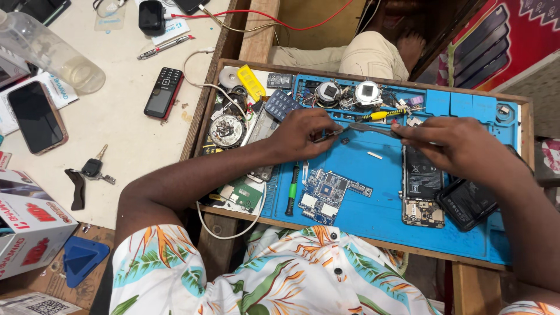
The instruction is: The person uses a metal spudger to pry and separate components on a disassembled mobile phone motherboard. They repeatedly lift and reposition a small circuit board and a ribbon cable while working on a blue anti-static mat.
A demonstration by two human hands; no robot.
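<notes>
My left hand (pixel 300 135) rests on the blue work mat (pixel 373 210) and pinches thin metal tweezers (pixel 328 136) pointing right. My right hand (pixel 452 143) holds a slim dark tool (pixel 370 129) whose tip points left toward the tweezers. Both tips meet over the mat's upper middle; anything between them is too small to see. A blue circuit board (pixel 324 196) lies below my left hand. An opened phone (pixel 421 192) with its battery showing lies under my right hand, with a dark phone part (pixel 466 203) beside it.
A green-handled screwdriver (pixel 291 190) and yellow-handled screwdriver (pixel 380 114) lie on the mat. Small parts fill the tray's top and left. On the table at left: a keypad phone (pixel 163 92), a smartphone (pixel 36 116), a car key (pixel 93 168), a plastic bottle (pixel 49 51), boxes.
</notes>
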